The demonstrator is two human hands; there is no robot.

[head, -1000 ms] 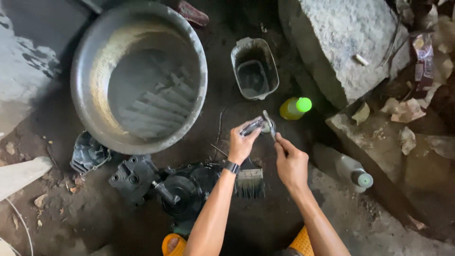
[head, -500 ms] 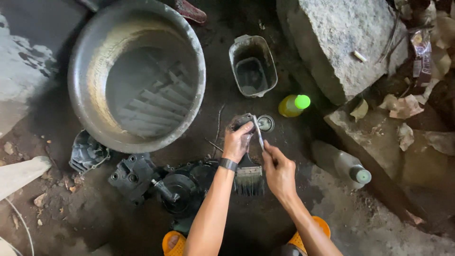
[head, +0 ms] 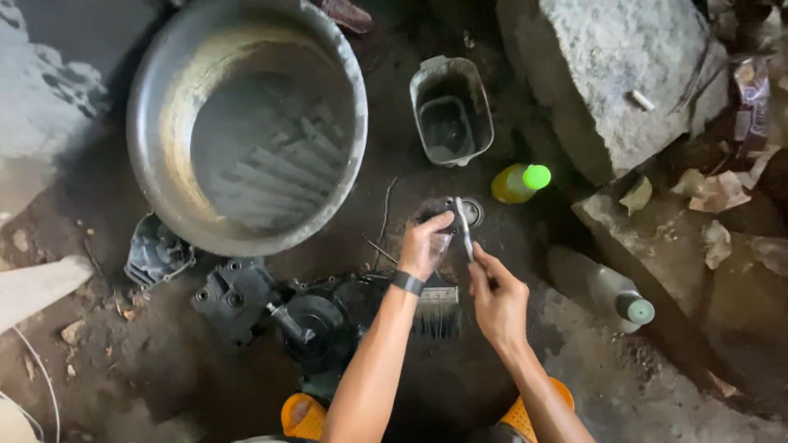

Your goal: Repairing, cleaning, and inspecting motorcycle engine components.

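Left hand (head: 425,244) is closed around a small grimy metal part (head: 453,212), right hand (head: 495,297) pinches a thin metal tool (head: 464,230) against it. Looks mid-clean to me: dark engine pieces (head: 308,324) still dirty on the floor. Paintbrush (head: 437,310) sits just below the grip, yellow bottle (head: 517,182) near the far side, basin (head: 246,123) off left.

A rough outdoor repair spot on a bare dirt floor (head: 205,385), shown by greasy black engine parts (head: 271,308), a large metal basin (head: 246,123), an oily brush (head: 437,310) and broken stone blocks (head: 624,74).
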